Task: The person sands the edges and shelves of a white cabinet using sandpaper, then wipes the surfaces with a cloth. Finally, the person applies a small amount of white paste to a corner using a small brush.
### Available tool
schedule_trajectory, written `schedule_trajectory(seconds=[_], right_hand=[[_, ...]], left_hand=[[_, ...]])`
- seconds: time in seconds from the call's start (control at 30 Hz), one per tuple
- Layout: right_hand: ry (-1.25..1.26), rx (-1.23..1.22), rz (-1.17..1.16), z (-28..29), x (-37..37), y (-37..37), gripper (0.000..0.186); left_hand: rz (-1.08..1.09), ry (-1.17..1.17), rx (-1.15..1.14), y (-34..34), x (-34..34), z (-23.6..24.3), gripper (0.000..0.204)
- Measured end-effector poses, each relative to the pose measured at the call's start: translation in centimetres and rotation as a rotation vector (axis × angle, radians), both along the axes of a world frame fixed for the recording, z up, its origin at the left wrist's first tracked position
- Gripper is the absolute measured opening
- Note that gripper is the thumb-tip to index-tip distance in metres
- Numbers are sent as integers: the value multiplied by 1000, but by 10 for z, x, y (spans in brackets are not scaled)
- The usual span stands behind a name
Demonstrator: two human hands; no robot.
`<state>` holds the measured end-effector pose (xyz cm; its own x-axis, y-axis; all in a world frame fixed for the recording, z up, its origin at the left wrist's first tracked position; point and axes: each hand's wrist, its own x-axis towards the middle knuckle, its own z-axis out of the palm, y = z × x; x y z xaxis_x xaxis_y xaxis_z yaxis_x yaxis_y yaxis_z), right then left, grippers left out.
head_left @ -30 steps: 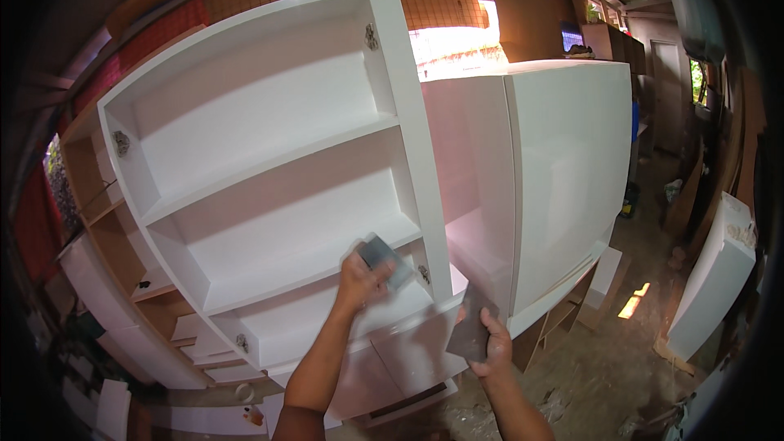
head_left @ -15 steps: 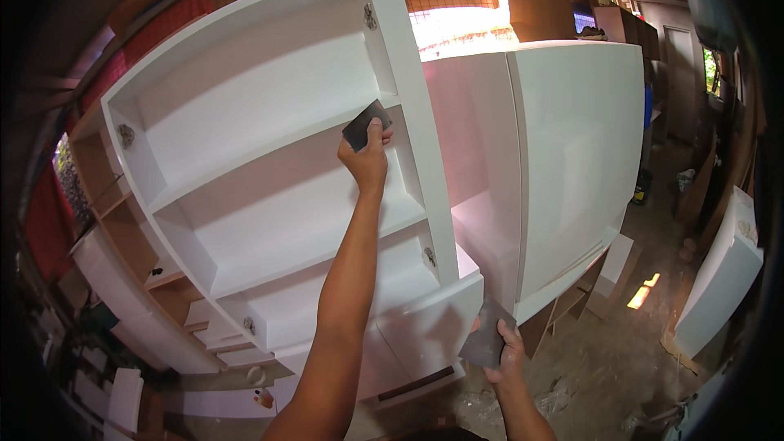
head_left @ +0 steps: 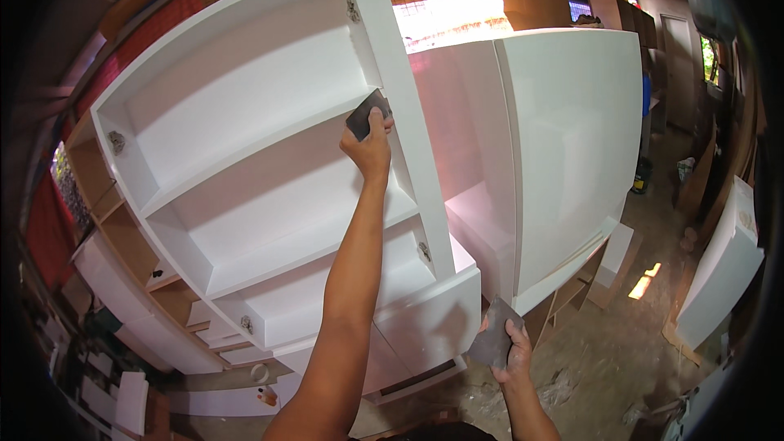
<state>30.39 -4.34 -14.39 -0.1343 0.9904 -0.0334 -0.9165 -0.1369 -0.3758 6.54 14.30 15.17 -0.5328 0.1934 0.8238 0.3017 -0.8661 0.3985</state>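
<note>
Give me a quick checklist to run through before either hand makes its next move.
1. Left hand has a grip on the dark pad: ok, thumb over its face.
2. Dark pad flat against the upper shelf: cannot tell; it is at the front edge's right end, but contact is hidden.
3. Right hand has a grip on the gray sheet: ok.
4. Left hand clear of the top right hinge: ok, the hand is below it.
5. Floor free of litter: not ok, what looks like clear plastic lies there.
</note>
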Motion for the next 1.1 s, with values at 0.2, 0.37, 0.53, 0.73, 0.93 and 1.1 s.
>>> schedule_trajectory(seconds=[0.2,0.37,0.53,0.73,0.93,1.1], right_hand=[[-3,-11,-4,-5,0,2,35],[-10,1,-5,-5,3,2,34],[-47,-33,-19,-4,3,1,34],[-24,4,29,-1,4,2,34],[216,-86,24,48,0,5,37],[295,-12,190,45,-8,21,37]], left_hand=[[4,-40,-14,8,2,-1,19],[-17,-66,-42,8,4,0,19],[-51,-25,-60,12,0,-2,20],[-196,235,-273,-11,3,-18,20],[-631,430,-446,-123,50,-124,23],[-418,1009,-168,-175,70,-181,33]])
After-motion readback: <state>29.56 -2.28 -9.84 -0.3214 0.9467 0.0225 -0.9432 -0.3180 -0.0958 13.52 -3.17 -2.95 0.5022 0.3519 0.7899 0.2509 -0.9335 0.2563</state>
